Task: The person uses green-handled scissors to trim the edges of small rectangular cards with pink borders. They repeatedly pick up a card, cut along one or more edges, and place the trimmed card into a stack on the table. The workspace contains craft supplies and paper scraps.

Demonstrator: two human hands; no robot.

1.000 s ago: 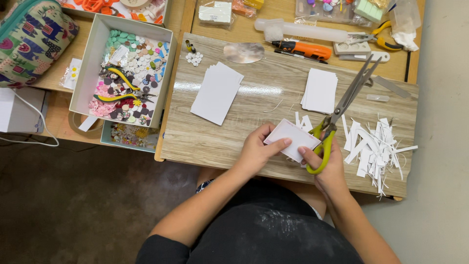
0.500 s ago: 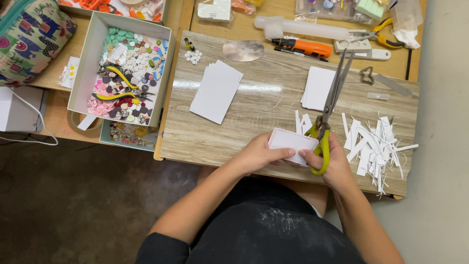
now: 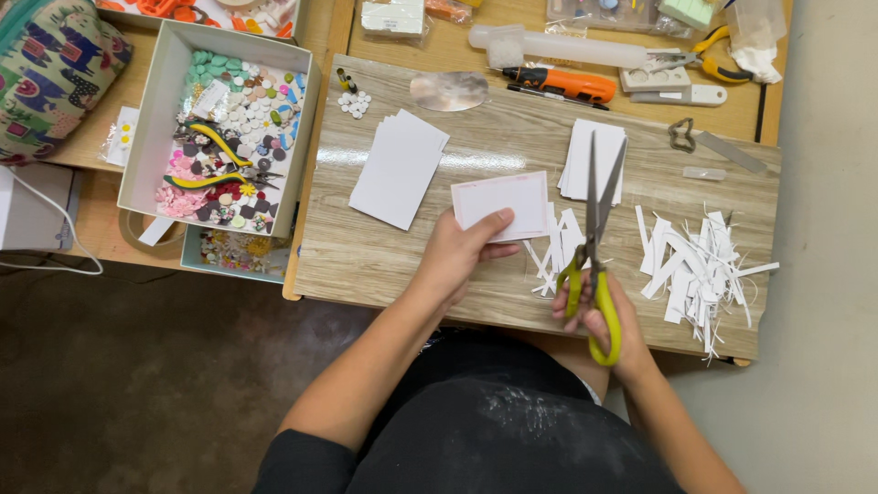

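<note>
1. The left hand (image 3: pixel 457 252) pinches a white card (image 3: pixel 501 203) by its lower left corner, thumb on top and the other fingers underneath, closed on the paper. The card is held flat above the wooden board (image 3: pixel 384 256), between a stack of white cards (image 3: pixel 399 168) on its left and a second, smaller stack (image 3: pixel 574 157) on its right.
2. The right hand (image 3: pixel 599 316) grips a pair of scissors (image 3: pixel 594 242) by the yellow-green handles, fingers through the loops and closed around them. The blades point away from the person and stand slightly apart (a narrow V), just to the right of the held card and not touching it.
3. Thin white paper strips (image 3: pixel 695 265) lie in a loose pile on the right part of the board; a few more strips (image 3: pixel 553 247) lie beneath the card and the scissors.
4. To the left of the board sits an open box (image 3: pixel 155 110) full of small coloured beads and buttons, with yellow-handled pliers (image 3: pixel 215 160) lying on top of them.
5. Beyond the board, on the desk, lie an orange craft knife (image 3: pixel 562 84) and a long clear tube (image 3: pixel 558 46).
6. A patterned fabric bag (image 3: pixel 50 73) fills the top left corner.
</note>
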